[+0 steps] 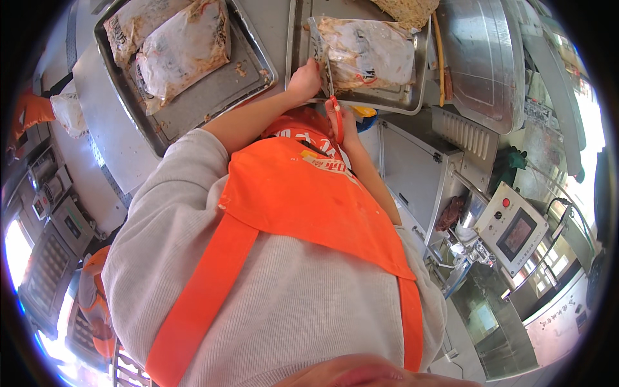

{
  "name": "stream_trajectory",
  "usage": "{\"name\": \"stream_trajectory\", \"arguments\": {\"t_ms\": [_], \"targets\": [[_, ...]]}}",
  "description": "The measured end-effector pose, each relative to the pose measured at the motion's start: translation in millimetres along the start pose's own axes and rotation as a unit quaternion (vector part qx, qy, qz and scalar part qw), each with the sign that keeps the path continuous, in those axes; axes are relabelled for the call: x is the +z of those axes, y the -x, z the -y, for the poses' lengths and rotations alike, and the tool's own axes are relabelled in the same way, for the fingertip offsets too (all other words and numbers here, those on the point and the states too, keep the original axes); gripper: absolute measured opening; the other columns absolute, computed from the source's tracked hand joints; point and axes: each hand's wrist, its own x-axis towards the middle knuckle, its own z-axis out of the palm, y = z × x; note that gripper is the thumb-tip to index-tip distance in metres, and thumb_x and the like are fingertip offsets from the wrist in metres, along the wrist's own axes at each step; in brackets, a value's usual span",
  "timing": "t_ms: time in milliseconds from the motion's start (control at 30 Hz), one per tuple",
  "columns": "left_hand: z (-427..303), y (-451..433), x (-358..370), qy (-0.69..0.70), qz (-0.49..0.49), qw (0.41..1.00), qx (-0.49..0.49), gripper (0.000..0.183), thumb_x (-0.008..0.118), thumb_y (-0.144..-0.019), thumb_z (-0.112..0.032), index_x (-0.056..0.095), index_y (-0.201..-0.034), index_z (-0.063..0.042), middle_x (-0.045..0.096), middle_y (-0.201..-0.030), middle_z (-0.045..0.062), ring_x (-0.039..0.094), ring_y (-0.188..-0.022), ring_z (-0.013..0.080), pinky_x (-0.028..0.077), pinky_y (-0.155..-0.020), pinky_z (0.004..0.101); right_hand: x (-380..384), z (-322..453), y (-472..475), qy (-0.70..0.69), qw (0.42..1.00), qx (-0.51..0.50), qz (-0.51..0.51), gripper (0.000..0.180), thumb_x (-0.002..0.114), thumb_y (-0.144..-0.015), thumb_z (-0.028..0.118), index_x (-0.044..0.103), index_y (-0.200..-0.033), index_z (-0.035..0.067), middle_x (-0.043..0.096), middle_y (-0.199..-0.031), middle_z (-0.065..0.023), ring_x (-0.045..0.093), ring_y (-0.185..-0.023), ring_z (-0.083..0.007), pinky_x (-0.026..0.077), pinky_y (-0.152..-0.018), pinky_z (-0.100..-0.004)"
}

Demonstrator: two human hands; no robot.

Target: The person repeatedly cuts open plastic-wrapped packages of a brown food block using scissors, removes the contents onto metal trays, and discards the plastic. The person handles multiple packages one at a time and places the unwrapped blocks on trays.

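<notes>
A filled clear plastic bag with printing (370, 53) lies on the right metal tray (416, 104). My left hand (305, 81) grips the left end of this bag near its lower corner. In my right hand (344, 123) is a pair of red-handled scissors (337, 121), their blades pointing up along the bag's left end. The blades are partly hard to make out against the plastic. On the left metal tray (193, 126) lie two more filled bags, the nearer one (186, 53) overlapping the other (130, 26). Crumbs of food are scattered on that tray.
Behind the right tray's bag sits a mass of tan shredded food (408, 9). A wooden stick (439, 58) and a large metal lid or pan (483, 63) are to the right. A control panel (512, 230) stands at lower right. Another person in orange (96, 300) is at far left.
</notes>
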Motion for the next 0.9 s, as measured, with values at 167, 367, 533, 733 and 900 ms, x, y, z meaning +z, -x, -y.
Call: {"name": "stream_trajectory", "arguments": {"t_ms": [167,367,533,733,900], "targets": [[-9.3,7.8,-6.4,0.057,0.043,0.997,-0.03,0.016,0.045,-0.087,-0.011,0.046,-0.097,0.001,0.063,-0.08,0.025,0.064,-0.07,0.0407,0.05,-0.067,0.0476,5.7,7.8,2.6,-0.051,0.999,-0.003,-0.006,0.056,0.057,-0.081,0.062,0.051,-0.073,0.007,0.042,-0.052,0.002,0.042,-0.038,-0.0093,0.032,-0.036,-0.0238],[-8.3,6.9,-4.2,0.104,0.054,0.991,-0.065,0.02,0.044,-0.088,-0.015,0.049,-0.099,0.001,0.064,-0.078,0.024,0.065,-0.07,0.039,0.051,-0.067,0.0452,-2.4,-21.2,-19.9,0.07,0.995,-0.058,-0.051,0.053,0.057,-0.083,0.059,0.053,-0.075,0.008,0.042,-0.05,0.0013,0.043,-0.037,-0.0098,0.033,-0.035,-0.0244],[-16.3,-13.5,-13.8,0.052,-0.071,0.996,-0.01,0.029,0.05,-0.086,-0.027,0.053,-0.096,0.001,0.063,-0.086,0.026,0.06,-0.084,0.0439,0.048,-0.074,0.049,0.4,12.2,1.9,0.01,1.0,0.005,-0.016,0.054,0.054,-0.083,0.063,0.049,-0.075,0.009,0.04,-0.052,0.0037,0.038,-0.035,-0.0076,0.029,-0.032,-0.0224],[-24.6,-20.7,-14.4,0.077,-0.107,0.991,-0.018,0.027,0.05,-0.084,-0.025,0.056,-0.089,0.0,0.061,-0.088,0.027,0.057,-0.087,0.045,0.046,-0.076,0.0496,0.2,6.1,-12.1,0.051,0.997,-0.049,-0.025,0.053,0.056,-0.083,0.061,0.046,-0.072,0.01,0.039,-0.049,0.0031,0.036,-0.032,-0.008,0.028,-0.031,-0.023],[-13.7,-26.3,-5.0,0.091,-0.091,0.991,-0.036,0.025,0.048,-0.084,-0.022,0.057,-0.087,0.001,0.061,-0.087,0.028,0.057,-0.086,0.0453,0.046,-0.077,0.051,-5.6,-7.4,-29.1,0.086,0.995,-0.028,-0.047,0.051,0.058,-0.082,0.059,0.046,-0.07,0.011,0.039,-0.048,0.0028,0.037,-0.032,-0.0086,0.027,-0.029,-0.0241]]}}
